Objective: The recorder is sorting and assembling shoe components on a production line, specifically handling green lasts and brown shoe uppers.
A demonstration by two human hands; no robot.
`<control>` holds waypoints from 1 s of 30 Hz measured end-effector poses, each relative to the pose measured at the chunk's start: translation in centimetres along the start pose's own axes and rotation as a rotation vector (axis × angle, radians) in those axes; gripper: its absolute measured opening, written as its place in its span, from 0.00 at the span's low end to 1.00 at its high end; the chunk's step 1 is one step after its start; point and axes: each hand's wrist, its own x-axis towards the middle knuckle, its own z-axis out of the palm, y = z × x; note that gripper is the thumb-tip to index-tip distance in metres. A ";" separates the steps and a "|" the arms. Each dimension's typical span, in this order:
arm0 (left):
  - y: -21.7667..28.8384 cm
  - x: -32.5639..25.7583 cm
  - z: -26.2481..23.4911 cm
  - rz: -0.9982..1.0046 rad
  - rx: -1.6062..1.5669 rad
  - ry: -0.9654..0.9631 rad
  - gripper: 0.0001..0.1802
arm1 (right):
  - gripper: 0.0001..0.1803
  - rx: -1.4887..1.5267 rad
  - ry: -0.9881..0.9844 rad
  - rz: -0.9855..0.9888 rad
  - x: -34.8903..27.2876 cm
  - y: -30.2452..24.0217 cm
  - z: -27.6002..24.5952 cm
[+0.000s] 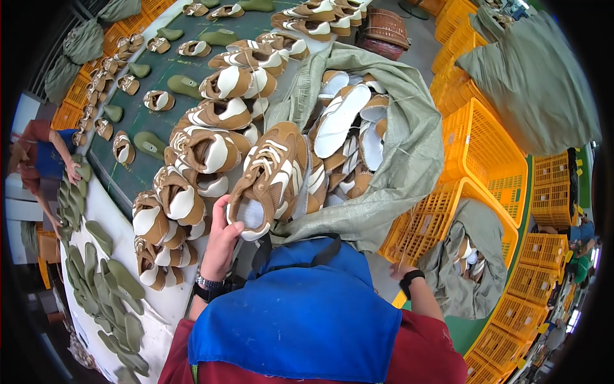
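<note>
The left hand pinches a brown-and-white sneaker by its heel collar, thumb at the opening, toe pointing away from the body. The sneaker hangs between the stacked sneakers on the worktop and a grey-green woven sack filled with more footwear.

Because the grip is at the heel end alone, the toe could dip or twist, and the sneaker could slip from the thumb. A sideways swing could knock the nearest stacked sneakers, which lean on one another close to the worktop's edge. The sack's limp rim could sag inward and catch on a toe, and the loose pile inside, with a white-bottomed piece on top, could slide.

The right hand is small and blurred beside an orange crate; whether its fingers are spread, curled or touching the crate, I cannot tell. The left fingers' far side is hidden, as is the sack's lower content. The blue apron covers the near ground, and a co-worker at the far left is partly cut off.
</note>
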 end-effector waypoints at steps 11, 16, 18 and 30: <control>0.0 -0.2 0.6 0.024 0.020 -0.121 0.34 | 0.12 0.276 0.753 0.169 17.9 -2.4 -29.3; 0.0 -1.4 -0.7 0.032 0.062 -0.033 0.33 | 0.07 -0.008 0.236 0.513 23.6 1.0 -26.5; 0.1 -1.7 -1.1 0.040 0.005 -0.008 0.33 | 0.07 0.093 0.405 0.522 22.8 2.7 -28.0; -0.3 0.6 0.2 0.100 -0.011 0.072 0.32 | 0.16 1.724 0.901 -0.145 11.4 4.0 -42.2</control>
